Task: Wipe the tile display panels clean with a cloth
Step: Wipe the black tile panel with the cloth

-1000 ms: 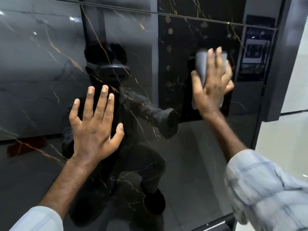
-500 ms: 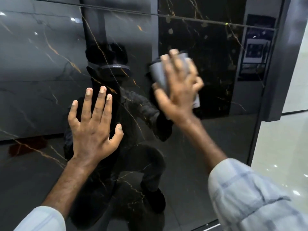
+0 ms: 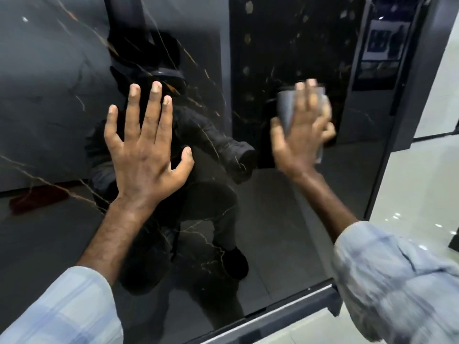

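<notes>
Head view. We see the left hand [image 3: 146, 155] at centre left of the frame, fingers straight and spread, palm flat against the glossy black tile panel [image 3: 285, 219] with gold veining. At centre right, the right hand [image 3: 301, 137] presses a grey cloth [image 3: 285, 109] onto the same panel, fingers extended over it. Pale blue sleeves [image 3: 397, 276] fill the lower corners; a dark frame [image 3: 285, 316] edges the panel's bottom.
</notes>
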Motion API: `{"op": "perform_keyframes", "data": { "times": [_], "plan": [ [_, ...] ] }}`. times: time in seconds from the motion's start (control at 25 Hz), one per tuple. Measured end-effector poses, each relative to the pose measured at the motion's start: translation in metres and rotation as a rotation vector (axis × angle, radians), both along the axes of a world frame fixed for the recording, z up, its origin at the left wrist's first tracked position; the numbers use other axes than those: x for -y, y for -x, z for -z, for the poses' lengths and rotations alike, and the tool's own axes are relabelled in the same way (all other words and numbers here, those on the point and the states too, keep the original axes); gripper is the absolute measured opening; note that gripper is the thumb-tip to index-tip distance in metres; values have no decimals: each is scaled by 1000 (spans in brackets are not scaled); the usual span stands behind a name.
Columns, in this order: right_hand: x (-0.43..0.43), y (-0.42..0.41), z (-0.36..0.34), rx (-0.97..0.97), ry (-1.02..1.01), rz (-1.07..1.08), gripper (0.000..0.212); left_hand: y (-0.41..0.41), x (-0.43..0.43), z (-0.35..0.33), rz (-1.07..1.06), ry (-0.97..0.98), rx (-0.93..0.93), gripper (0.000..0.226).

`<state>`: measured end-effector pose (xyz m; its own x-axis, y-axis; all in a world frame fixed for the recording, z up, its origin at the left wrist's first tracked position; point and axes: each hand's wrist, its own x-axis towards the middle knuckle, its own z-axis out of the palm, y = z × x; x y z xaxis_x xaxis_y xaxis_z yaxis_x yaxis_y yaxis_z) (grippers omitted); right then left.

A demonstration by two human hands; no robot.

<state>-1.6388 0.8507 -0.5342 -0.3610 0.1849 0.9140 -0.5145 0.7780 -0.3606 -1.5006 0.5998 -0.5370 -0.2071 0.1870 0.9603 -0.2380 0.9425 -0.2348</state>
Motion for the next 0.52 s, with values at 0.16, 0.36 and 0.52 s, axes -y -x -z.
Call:
{"op": "perform_keyframes", "data": {
  "times": [0.16, 0.36, 0.52],
  "plan": [
    [15, -20, 71, -300, -630, -116, 71, 1, -2, 5, 32, -16, -23, 79],
    [-19, -10, 41, -93, -257, -137, 75, -3, -7, -3, 14, -30, 17, 80],
    [30, -31, 24, -343, -319, -204, 66, -2, -2, -3, -34, -5, 17, 80]
  ]
}}
